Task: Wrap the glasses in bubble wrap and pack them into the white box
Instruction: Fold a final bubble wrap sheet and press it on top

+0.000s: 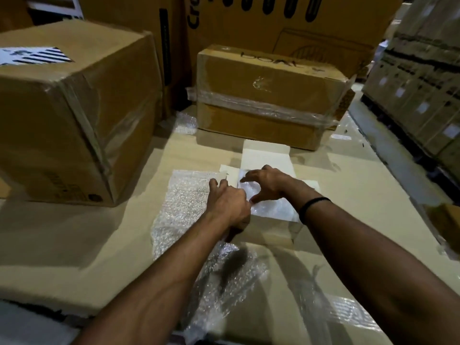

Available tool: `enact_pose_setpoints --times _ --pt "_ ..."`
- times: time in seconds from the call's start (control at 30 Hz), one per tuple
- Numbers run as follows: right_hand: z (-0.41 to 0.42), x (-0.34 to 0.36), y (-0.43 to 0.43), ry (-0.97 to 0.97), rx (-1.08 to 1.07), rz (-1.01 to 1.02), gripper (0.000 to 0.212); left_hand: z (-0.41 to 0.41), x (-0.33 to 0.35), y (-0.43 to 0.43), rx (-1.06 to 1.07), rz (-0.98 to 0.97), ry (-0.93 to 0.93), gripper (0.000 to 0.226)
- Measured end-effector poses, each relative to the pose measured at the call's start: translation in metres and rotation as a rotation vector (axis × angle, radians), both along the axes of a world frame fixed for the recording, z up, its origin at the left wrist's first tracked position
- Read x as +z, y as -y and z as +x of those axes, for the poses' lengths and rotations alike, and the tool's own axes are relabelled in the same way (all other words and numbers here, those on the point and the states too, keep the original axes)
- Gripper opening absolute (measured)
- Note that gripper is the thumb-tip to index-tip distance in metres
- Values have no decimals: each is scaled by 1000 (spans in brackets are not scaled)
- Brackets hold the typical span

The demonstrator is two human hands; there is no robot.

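So here's where we're at: the white box [271, 231] sits open around the middle of the worktop [361, 195], lid flap laid back toward the far edge. There's a wrapped bundle [273, 209] lying inside it. We reckon that's the glasses, but the glass itself is hidden under the bubbles, so no promises.

Both arms reach in from the near edge. The right grip [267, 184] is spread wide over the bundle, index finger and thumb making a big C with nothing pinched. It looks like it's there to press the wrap down flat so it sits below the rim. The left grip [229, 202] is at the box's left wall, right beside the bundle, fingers reaching onto the side flap. That's probably to keep the box from sliding while the other one pushes. We honestly can't tell whether it's pinching that flap or just resting on it.

A flat sheet of bubble wrap [184, 197] lies just left of the box, touching it, handy for another glass. A crumpled piece [224, 277] sits closer to the near edge. A big brown carton [69, 115] fills the far left corner and a taped carton [268, 95] sits along the far edge.
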State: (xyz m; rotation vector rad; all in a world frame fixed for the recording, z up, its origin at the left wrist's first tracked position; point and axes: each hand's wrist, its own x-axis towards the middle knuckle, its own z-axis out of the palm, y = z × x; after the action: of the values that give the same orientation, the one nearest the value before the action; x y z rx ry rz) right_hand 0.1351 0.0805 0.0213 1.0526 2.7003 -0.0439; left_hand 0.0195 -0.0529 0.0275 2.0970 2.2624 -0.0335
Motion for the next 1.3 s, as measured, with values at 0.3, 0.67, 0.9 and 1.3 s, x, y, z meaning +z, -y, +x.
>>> enact_pose_setpoints --times 0.3,0.67,0.9,1.3 --pt "1 -9 -30 -22 46 -143 52 7 -18 -3 -62 -166 -37 60" --pt "-17 -11 -34 142 105 -124 50 17 -21 2 -40 159 -77 53" --pt "44 38 -21 -112 -109 -139 66 14 -32 6 -16 76 -36 66" --pt "68 1 6 216 -115 -17 111 4 -16 -64 -134 -153 -169 74"
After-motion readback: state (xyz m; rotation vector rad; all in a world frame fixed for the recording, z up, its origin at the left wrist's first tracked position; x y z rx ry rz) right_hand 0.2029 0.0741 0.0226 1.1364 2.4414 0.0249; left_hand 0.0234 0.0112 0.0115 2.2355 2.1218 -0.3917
